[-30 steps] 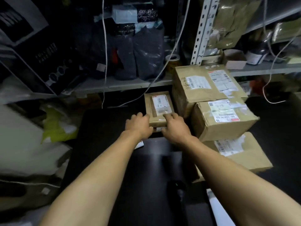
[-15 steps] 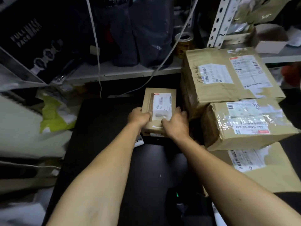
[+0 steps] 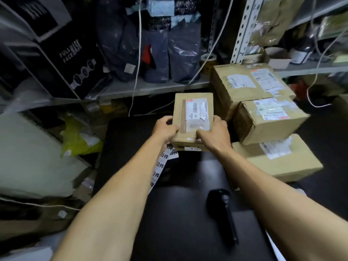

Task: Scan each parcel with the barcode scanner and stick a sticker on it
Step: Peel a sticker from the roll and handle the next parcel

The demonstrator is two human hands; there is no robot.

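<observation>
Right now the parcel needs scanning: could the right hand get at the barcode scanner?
Probably yes. The barcode scanner lies bare on the black table, nothing covering it, but the right hand must first release the small parcel.

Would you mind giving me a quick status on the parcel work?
Both hands, left and right, grip the small parcel. Scanner lies untouched on the table. Nothing blocking.
</observation>
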